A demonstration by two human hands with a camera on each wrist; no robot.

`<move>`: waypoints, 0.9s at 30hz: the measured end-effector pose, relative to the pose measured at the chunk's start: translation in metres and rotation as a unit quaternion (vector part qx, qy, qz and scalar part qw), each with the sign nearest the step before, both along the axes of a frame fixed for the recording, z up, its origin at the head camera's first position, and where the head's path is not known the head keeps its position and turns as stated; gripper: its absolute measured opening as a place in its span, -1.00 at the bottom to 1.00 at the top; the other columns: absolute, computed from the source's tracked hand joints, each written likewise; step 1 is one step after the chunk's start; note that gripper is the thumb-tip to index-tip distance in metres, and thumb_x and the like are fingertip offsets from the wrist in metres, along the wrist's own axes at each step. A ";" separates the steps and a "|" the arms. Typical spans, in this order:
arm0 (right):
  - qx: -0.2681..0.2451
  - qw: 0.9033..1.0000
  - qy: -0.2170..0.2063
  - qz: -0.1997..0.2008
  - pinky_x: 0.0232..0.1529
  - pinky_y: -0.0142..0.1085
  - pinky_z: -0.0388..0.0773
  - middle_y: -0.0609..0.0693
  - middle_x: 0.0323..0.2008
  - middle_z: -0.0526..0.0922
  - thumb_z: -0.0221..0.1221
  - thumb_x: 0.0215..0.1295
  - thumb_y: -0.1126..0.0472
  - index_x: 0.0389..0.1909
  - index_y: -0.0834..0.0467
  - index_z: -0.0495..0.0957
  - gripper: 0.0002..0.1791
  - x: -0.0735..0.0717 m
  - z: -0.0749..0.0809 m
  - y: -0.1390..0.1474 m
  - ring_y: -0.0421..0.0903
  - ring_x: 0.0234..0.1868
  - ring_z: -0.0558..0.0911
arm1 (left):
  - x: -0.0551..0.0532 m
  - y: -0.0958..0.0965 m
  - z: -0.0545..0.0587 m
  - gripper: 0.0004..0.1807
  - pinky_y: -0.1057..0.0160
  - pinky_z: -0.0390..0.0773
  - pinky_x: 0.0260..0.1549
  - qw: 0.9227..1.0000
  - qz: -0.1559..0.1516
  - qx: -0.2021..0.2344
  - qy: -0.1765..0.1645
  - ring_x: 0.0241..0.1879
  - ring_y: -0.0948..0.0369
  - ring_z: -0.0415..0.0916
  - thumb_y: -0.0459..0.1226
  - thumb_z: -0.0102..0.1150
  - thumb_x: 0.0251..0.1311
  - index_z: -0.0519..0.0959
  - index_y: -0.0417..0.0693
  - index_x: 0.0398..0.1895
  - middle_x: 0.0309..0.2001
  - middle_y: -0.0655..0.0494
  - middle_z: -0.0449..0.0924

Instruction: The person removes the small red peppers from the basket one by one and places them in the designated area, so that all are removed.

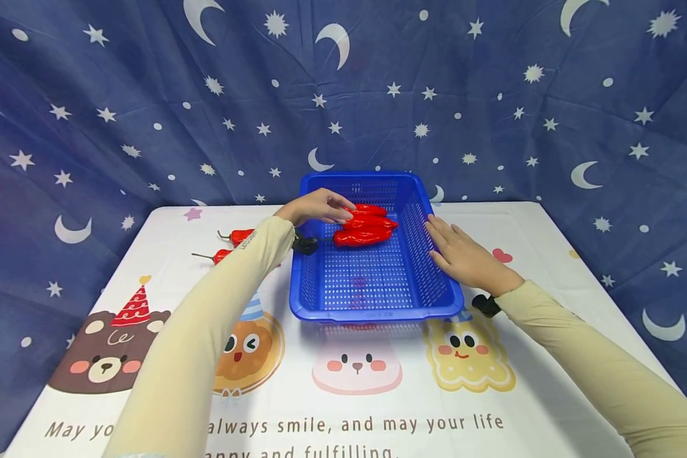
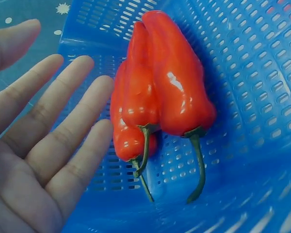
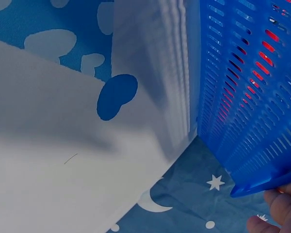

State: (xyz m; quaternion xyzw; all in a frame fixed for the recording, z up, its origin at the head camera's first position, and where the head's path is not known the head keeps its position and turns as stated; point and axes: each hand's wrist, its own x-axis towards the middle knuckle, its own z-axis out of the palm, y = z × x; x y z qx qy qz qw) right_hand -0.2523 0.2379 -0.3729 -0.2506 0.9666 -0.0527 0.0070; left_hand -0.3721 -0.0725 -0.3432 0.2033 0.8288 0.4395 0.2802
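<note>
A blue plastic basket (image 1: 378, 313) stands on the table with three red peppers (image 1: 365, 238) lying together in it. Glossy skins and green stems show on these peppers (image 2: 179, 82) in the left wrist view. Over the basket's left side is my left hand (image 1: 319, 207), its fingers extended beside the peppers and holding nothing. My right hand (image 1: 466, 254) rests against the basket's right rim, fingers fairly straight. In the right wrist view only some fingertips (image 3: 283, 206) appear, at the rim.
Two more red peppers, an upper one (image 1: 242, 237) and a lower one (image 1: 221, 256), lie left of the basket, partly hidden by the left sleeve. A white printed tablecloth (image 1: 355, 407) covers the table. Behind it hangs a dark blue curtain (image 1: 378, 83) with moons and stars.
</note>
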 end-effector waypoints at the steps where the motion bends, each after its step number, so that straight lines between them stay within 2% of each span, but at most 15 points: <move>1: -0.001 1.000 0.002 0.000 0.42 0.16 -0.11 0.31 0.46 -0.10 -0.17 0.44 0.09 0.42 0.39 -0.10 -0.31 0.000 -0.001 0.000 0.23 0.47 -0.04 | 0.000 0.001 -0.001 -0.52 0.02 0.39 0.22 1.000 0.000 0.000 -0.001 0.14 -0.09 0.47 -0.26 0.13 0.25 0.41 -0.21 0.22 0.16 -0.20 0.49; 14: -0.007 1.000 0.009 0.001 0.42 0.16 -0.09 0.32 0.45 -0.09 -0.18 0.43 0.10 0.41 0.39 -0.09 -0.33 0.000 -0.002 0.001 0.23 0.47 -0.03 | -0.007 0.016 -0.013 -0.52 0.09 0.43 0.19 1.000 0.003 0.003 -0.009 0.10 -0.05 0.51 -0.26 0.12 0.25 0.40 -0.21 0.23 0.13 -0.21 0.51; 27: 0.002 1.000 -0.006 -0.007 0.43 0.14 -0.11 0.29 0.47 -0.12 -0.18 0.45 0.08 0.43 0.37 -0.12 -0.31 0.000 -0.001 0.001 0.21 0.48 -0.07 | -0.012 0.030 -0.022 -0.54 0.13 0.44 0.19 1.000 0.009 -0.004 -0.013 0.09 -0.01 0.53 -0.28 0.10 0.26 0.41 -0.21 0.22 0.16 -0.18 0.48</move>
